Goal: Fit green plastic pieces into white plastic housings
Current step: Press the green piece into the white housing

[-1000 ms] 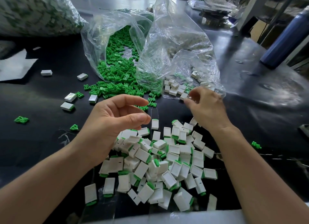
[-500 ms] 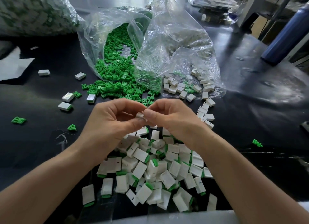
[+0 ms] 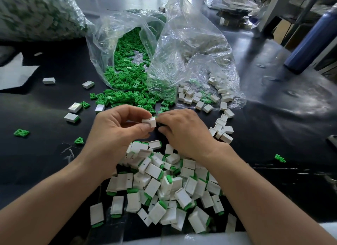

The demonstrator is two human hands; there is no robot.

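Black table (image 3: 273, 117), strewn with loose green pieces (image 3: 127, 96) spilling from a clear bag (image 3: 109, 34), scattered white housings (image 3: 189, 96), heap of fitted ones (image 3: 155, 190) nearest.

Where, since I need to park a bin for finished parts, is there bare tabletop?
Best: the black tabletop on the right, between the trail of white housings and the blue bottle; one stray green piece lies there. The left side, below the white sheet, holds scattered strays. The centre is crowded: both bags, then the pile of assembled pieces.
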